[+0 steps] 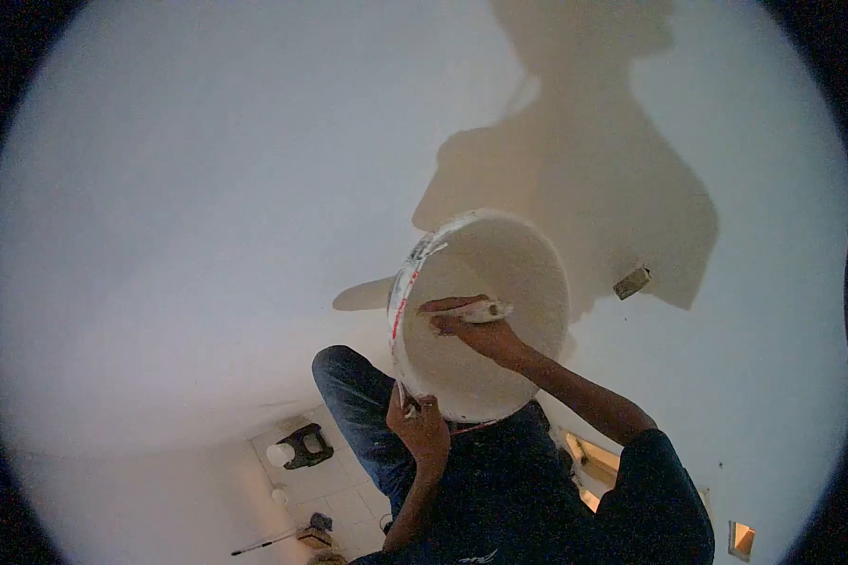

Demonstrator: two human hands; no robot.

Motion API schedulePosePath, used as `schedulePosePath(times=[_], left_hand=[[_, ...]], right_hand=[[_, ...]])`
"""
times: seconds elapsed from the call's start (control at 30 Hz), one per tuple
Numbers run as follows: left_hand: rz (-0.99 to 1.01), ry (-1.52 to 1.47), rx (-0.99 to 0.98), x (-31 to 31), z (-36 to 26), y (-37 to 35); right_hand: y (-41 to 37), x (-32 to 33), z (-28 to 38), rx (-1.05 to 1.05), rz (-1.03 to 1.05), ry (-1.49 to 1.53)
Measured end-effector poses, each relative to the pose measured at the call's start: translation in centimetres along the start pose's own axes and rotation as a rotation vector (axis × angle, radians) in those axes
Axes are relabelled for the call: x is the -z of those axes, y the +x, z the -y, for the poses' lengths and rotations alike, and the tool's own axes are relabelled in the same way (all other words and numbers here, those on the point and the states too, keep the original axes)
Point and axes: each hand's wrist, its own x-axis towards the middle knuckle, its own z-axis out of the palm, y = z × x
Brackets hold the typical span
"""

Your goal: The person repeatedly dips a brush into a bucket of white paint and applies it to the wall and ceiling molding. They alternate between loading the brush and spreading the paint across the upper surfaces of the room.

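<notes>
A large round bucket with a white, smeared rim and red marks on its side is in the middle of the head view, close against my body. My left hand is closed at its lower left rim, with a thin white piece showing at the fingers. Over the bucket's mouth, my right hand wraps round a white-smeared tool handle. The handle's rounded end points right; the tool's working end is hidden by my fingers and cannot be told.
A pale wall fills most of the view, with my shadow on it. A small wall box is at the right. Lower left, a black stool, a white container and a long-handled tool are near the tiled floor.
</notes>
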Motion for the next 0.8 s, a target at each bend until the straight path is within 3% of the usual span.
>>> schedulePosePath(times=[0.2, 0.3, 0.37, 0.47, 0.6, 0.67, 0.7, 0.8], left_hand=[[0.038, 0.019, -0.023, 0.2, 0.1, 0.1], [-0.008, -0.067, -0.024, -0.4, -0.1, -0.2], [-0.077, -0.029, 0.117, -0.3, 2.4, -0.9], [-0.080, 0.100, 0.065, -0.7, 0.0, -1.0], [-0.041, -0.030, 0.006, -1.4, -0.4, -0.7], [-0.047, 0.078, 0.002, -1.4, -1.5, -0.7], [-0.012, 0.042, -0.018, -1.2, -1.5, -0.7], [-0.027, -0.004, 0.010, -1.2, -0.6, -0.8]], right_hand=[[-3.2, 1.7, 3.1, -0.116, -0.154, 0.329], [-5.5, 3.3, 4.1, -0.051, -0.271, 0.323], [-6.9, 4.2, 4.5, 0.001, -0.379, 0.459], [-9.0, 6.1, 2.9, 0.079, -0.393, 0.562], [-10.8, 6.9, 2.1, 0.181, -0.454, 0.446], [-11.6, 7.6, 0.6, 0.145, -0.513, 0.041], [-11.6, 6.9, 0.8, 0.201, -0.500, 0.414], [-11.6, 6.3, 1.8, 0.315, -0.383, 0.596]])
